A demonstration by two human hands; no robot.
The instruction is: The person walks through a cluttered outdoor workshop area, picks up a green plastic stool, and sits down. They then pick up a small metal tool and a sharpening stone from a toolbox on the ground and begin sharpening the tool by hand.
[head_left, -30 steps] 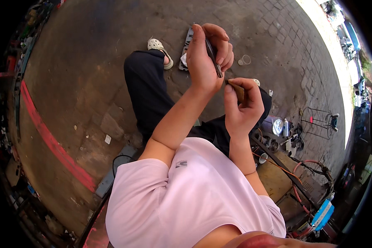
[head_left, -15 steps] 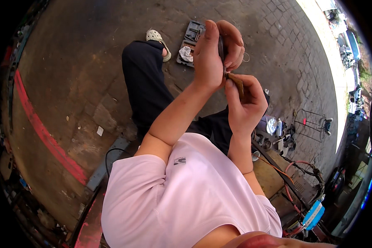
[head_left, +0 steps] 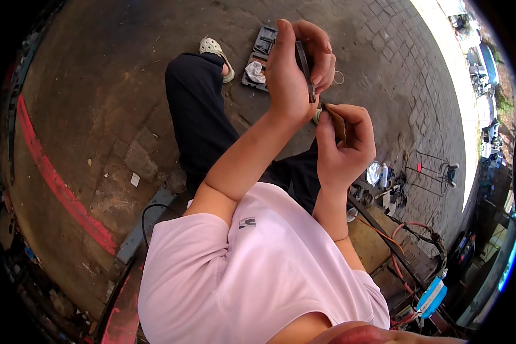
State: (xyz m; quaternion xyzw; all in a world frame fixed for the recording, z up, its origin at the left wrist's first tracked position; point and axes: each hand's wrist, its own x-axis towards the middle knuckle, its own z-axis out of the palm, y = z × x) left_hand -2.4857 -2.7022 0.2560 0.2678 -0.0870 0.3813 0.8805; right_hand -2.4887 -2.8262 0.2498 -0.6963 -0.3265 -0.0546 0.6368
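Note:
Across my left hand [head_left: 289, 74] lies a dark, narrow metal bar [head_left: 305, 71], its fingers curled around it and its lower end sticking out by the wrist. Lower and to the right, my right hand [head_left: 347, 149] pinches a folded brown piece [head_left: 339, 125], stiff like sandpaper, between thumb and fingers. A small gap separates the bar's lower end from the folded piece. Part of the bar is hidden behind the left hand's fingers, and the back of the brown piece is covered by the right hand.
An open grey tool case [head_left: 261, 54] with a white cloth [head_left: 255, 72] lies on the paved floor beyond my left foot in a light clog [head_left: 211, 46]. At right are a round lamp [head_left: 373, 173], a spray can [head_left: 384, 175], a wire rack [head_left: 427, 171] and red hoses [head_left: 397, 264].
The brown piece, which met the bar's lower end before, is now apart from it. My right hand has shifted slightly right, and the bar's lower end shows more plainly.

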